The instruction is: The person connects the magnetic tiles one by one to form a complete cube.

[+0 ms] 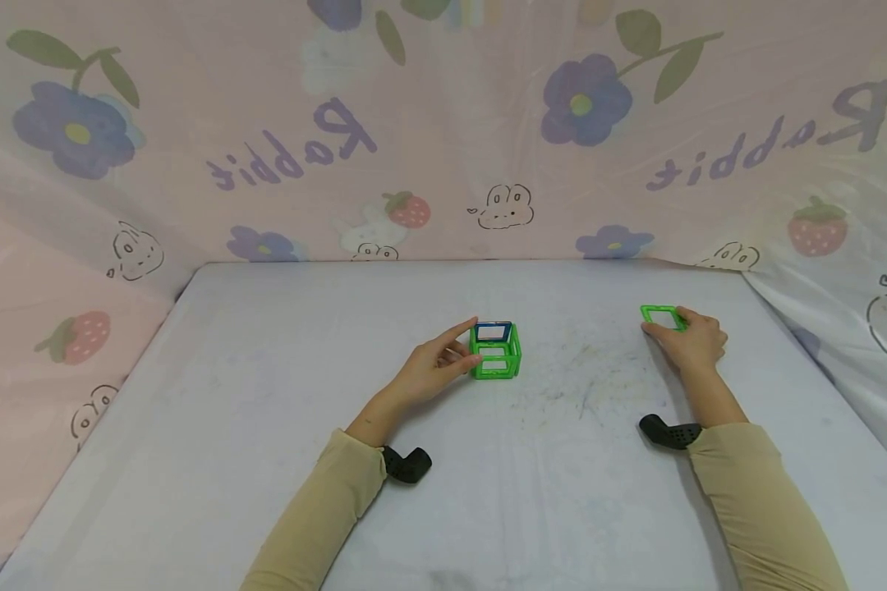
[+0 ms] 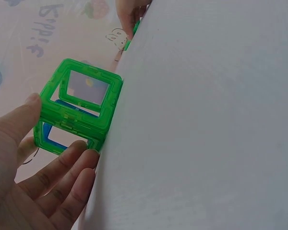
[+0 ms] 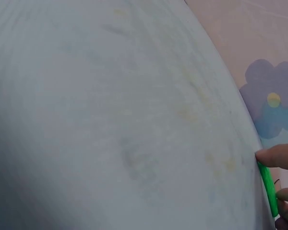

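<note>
A small box of square magnetic tiles [image 1: 496,371], mostly green with a blue tile [image 1: 493,325] on its far side, stands mid-table. My left hand [image 1: 423,371] grips the box from its left, thumb at the near side and index finger by the far corner. In the left wrist view, the thumb and fingertips touch the green frames [image 2: 81,122]. Farther right, my right hand [image 1: 698,338] pinches a single green square tile [image 1: 654,309] between thumb and fingers, at the tabletop. Only that tile's edge [image 3: 268,189] shows in the right wrist view.
A white cloth covers the table [image 1: 547,484], with faint coloured smudges right of the box. Printed curtains [image 1: 443,131] hang behind and along both sides. Black bands with stubby projections [image 1: 410,466] sit at both wrists.
</note>
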Demonstrator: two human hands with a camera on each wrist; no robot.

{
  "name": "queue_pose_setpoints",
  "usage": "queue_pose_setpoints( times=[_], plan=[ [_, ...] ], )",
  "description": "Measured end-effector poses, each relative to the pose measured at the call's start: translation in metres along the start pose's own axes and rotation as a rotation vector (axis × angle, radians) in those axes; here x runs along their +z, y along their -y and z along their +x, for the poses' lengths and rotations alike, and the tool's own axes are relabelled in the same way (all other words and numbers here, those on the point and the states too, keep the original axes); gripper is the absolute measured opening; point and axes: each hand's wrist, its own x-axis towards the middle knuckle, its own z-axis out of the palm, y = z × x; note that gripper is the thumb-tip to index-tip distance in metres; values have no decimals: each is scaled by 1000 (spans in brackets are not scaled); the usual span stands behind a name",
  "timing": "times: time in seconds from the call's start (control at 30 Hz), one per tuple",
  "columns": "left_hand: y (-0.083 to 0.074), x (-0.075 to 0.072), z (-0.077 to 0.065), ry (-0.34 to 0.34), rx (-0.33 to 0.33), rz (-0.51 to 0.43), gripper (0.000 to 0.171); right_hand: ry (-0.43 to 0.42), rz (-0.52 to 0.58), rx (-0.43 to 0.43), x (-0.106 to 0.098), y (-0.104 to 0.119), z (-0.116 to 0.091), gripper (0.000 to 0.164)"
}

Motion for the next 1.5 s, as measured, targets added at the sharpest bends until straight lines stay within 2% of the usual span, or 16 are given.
queue_pose_setpoints(
  times=[0.47, 0.8, 1.07, 1.13, 1.23, 1.3, 1.37, 1.43, 1.5],
  plan=[
    [-2, -1, 0, 4, 3, -19, 59, -19, -41, 14, -1, 6, -7, 73],
    [-2, -1, 0, 2, -9, -24, 59, 68, 5, -33, 0, 8, -11, 72],
    [-2, -2, -1, 5, -1, -35, 59, 102, 25, -90, 3, 10, -12, 71],
    [-11, -5, -5, 14, -4, -43, 59, 108, 25, -95, 4, 11, -13, 71],
    [-12, -5, -6, 16, 0, -42, 59, 109, 29, -111, 4, 11, -14, 71],
    [-22, -7, -9, 24, -15, -48, 58, 108, 34, -120, 5, 11, -15, 71],
    [-22, -7, -9, 26, -16, -52, 58, 106, 43, -134, 5, 11, -16, 71],
    [-31, -10, -12, 32, -21, -57, 58, 110, 50, -145, 4, 12, -16, 70],
    [-28, -9, -11, 34, -28, -64, 58, 116, 58, -160, 4, 11, -17, 70]
  ],
)
